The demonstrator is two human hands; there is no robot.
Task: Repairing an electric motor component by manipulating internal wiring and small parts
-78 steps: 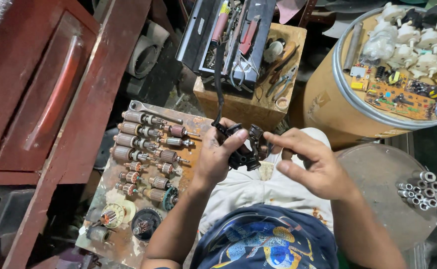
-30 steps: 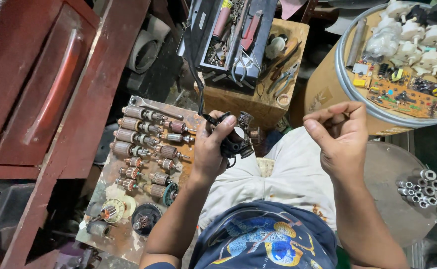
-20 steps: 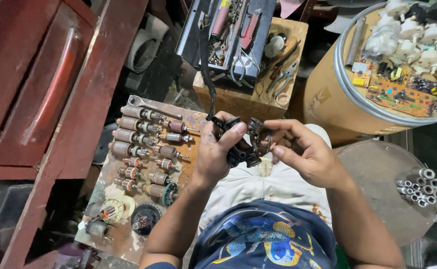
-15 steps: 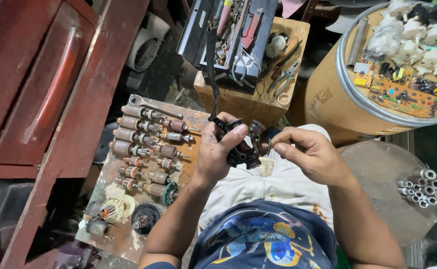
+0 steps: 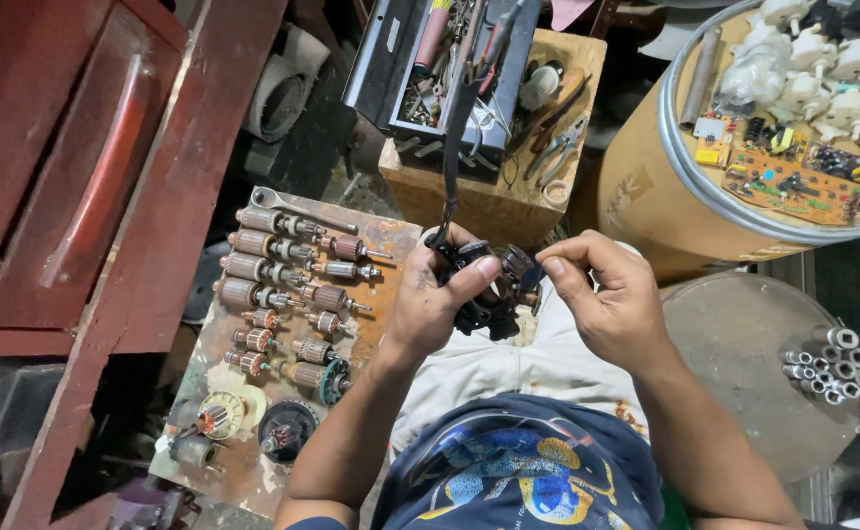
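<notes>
A small black motor part (image 5: pixel 494 294) with a dark cable running up from it sits between both hands, above my lap. My left hand (image 5: pixel 435 299) wraps around its left side, thumb across the top. My right hand (image 5: pixel 606 299) pinches its right end with thumb and forefinger. Which small piece the fingertips grip is hidden by the fingers.
A rusty board (image 5: pixel 243 432) at my left carries several motor armatures (image 5: pixel 273 270) and a wrench (image 5: pixel 292 208). Ahead stands a wooden box (image 5: pixel 494 196) with an open black tool case (image 5: pixel 440 59). A cardboard drum (image 5: pixel 646 186) holds circuit boards; metal tubes (image 5: pixel 827 363) lie at right.
My right hand rose away from the part about a second ago, then came back down and now pinches its right end again. The left hand has kept its hold.
</notes>
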